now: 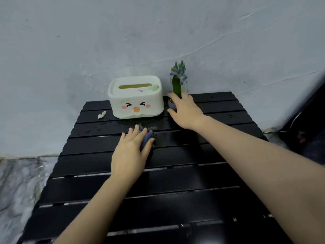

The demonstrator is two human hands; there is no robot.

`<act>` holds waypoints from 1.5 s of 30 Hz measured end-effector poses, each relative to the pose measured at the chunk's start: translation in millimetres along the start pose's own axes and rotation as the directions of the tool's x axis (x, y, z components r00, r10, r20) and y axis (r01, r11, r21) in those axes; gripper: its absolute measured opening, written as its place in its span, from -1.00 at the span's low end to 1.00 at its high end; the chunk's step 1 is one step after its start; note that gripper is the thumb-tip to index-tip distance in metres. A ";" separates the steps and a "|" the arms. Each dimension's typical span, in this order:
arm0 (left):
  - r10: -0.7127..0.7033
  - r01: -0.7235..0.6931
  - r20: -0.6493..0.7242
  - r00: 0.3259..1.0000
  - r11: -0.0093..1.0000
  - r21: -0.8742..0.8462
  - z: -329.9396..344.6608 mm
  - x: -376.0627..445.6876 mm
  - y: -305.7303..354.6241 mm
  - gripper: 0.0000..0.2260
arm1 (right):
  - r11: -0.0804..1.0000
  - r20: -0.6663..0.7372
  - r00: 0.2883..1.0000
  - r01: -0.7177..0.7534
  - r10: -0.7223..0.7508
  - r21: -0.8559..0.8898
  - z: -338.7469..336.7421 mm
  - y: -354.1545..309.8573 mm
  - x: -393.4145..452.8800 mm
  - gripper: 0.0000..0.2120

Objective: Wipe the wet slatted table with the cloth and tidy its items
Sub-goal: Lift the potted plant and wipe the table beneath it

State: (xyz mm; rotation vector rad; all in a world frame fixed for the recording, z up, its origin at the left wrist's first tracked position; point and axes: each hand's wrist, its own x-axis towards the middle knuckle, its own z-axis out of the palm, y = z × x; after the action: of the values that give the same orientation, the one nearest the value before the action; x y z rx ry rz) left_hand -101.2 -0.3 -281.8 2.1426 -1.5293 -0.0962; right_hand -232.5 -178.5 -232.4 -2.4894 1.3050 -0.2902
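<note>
A pale, rough wall (158,32) fills the upper part of the view, and against it stands the black slatted desk (175,182), with water droplets showing on its far slats. At the back of the desk, left of centre, sits a white tissue box (136,97) with a cartoon face on its front and a slot in its lid. The left hand (131,152) lies palm down near the middle of the desk, its fingers (131,132) pressed over a dark blue cloth (146,138) that bulges out beside the thumb, so the cloth is pinned to the slats just in front of the tissue box. The right hand (186,110) reaches to the back, fingers (184,95) spread around a small potted plant (177,80) with a green stalk and bluish flowers, just right of the box; the pot is mostly hidden, and I cannot tell whether the grip has closed. A small white crumpled scrap (102,115) lies on a far slat, left of the box.
</note>
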 end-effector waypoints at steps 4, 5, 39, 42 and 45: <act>0.110 -0.110 0.043 0.993 0.994 -0.005 11.7 5.3 27.5 -0.62 | 0.993 -0.012 0.999 0.042 -0.041 0.113 -4.2 10.4 12.8 -0.56; 0.148 -0.148 0.048 0.988 0.989 -0.016 17.0 7.1 38.8 -0.62 | 0.991 -0.034 0.998 0.052 -0.048 0.124 -9.5 14.9 13.7 -0.57; 0.373 -0.261 0.089 0.924 0.782 -0.566 110.4 101.3 233.9 -0.80 | 0.973 -0.136 0.971 0.210 -0.195 0.099 -135.4 119.7 -9.9 -0.56; 0.063 -0.099 -0.125 0.990 0.946 -0.307 95.4 132.2 199.1 -0.73 | 0.967 -0.139 0.966 0.231 -0.216 0.105 -132.7 118.8 -9.5 -0.55; -0.096 0.093 0.018 0.995 0.987 0.130 101.3 142.1 163.8 -0.37 | 0.964 -0.145 0.964 0.240 -0.223 0.118 -132.3 118.5 -6.4 -0.56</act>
State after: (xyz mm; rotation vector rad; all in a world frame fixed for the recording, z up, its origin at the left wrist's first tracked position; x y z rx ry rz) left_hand -225.4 -204.3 -266.7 2.3243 -1.4839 -0.0572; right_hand -368.7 -260.6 -153.0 -2.5434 1.0002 -0.5851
